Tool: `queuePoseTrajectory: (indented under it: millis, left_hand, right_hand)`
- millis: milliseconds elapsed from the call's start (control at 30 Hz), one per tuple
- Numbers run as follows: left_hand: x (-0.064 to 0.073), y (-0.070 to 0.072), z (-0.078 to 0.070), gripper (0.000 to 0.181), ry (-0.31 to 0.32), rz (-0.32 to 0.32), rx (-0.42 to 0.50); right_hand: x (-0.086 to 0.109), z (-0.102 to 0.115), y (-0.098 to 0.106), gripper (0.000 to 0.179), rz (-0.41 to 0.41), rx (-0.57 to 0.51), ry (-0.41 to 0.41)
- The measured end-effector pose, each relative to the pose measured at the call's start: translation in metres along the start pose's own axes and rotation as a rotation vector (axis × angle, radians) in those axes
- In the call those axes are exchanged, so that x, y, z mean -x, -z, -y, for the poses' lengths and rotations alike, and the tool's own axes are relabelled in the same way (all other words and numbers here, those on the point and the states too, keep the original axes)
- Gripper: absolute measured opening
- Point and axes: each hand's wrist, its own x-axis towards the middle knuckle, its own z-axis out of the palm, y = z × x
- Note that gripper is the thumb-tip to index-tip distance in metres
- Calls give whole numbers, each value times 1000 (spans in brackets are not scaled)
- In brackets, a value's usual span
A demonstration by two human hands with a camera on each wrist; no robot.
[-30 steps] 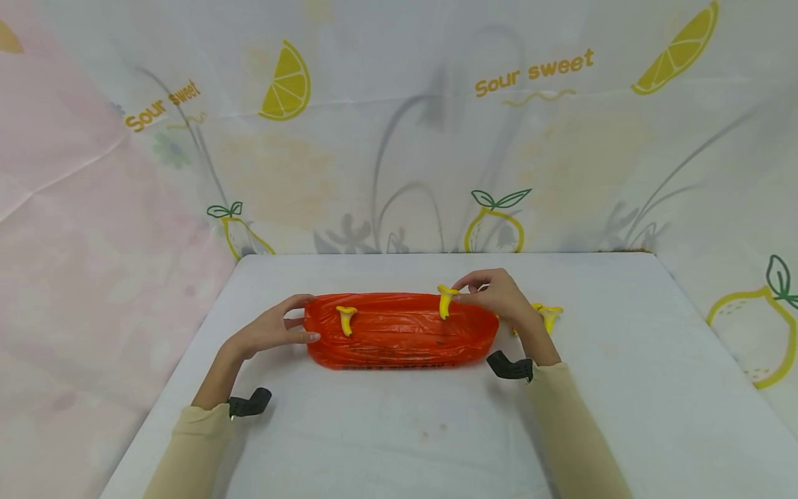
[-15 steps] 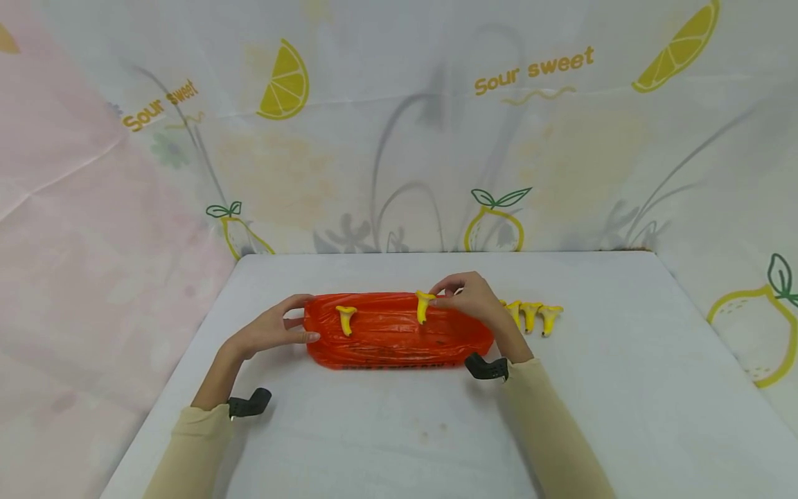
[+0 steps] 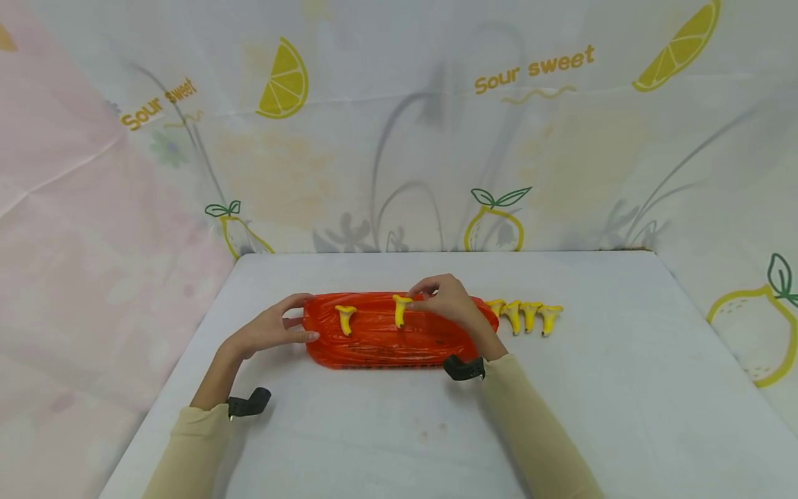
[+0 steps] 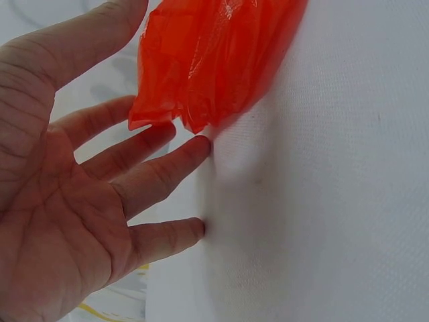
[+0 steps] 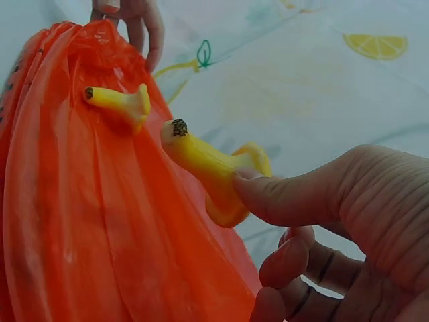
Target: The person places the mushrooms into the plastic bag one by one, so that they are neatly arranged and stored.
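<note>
A red plastic bag [image 3: 374, 350] lies lengthwise on the white table. My right hand [image 3: 441, 299] pinches a yellow chanterelle mushroom [image 3: 400, 313] between thumb and fingers, over the middle of the bag. In the right wrist view the held chanterelle [image 5: 208, 164] shows its dark stem end pointing away from the hand. Another chanterelle [image 3: 346, 320] lies on the bag's left part. At the bag's left end is my left hand [image 3: 277, 324], thumb and fingers spread. In the left wrist view its straight fingers [image 4: 161, 176] reach the edge of the bag [image 4: 201, 67].
Several more chanterelles [image 3: 530, 316] stand in a row just right of the bag, the nearest close to its right end. Behind the white table [image 3: 374, 443] hangs a lemon-printed cloth [image 3: 399, 138]. A black wrist camera [image 3: 249, 403] sits on each wrist.
My right hand has moved left over the bag, carrying the chanterelle towards the one lying there. The row on the right has come into full sight. My left hand stays put.
</note>
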Motion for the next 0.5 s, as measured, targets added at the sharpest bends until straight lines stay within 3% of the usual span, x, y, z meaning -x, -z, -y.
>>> queuePoseTrajectory:
  millis: [500]
  left_hand:
    - [-3,1,3,85,0,4,-7]
  right_hand:
    - [-14,8,-39,14,-37,-62,25]
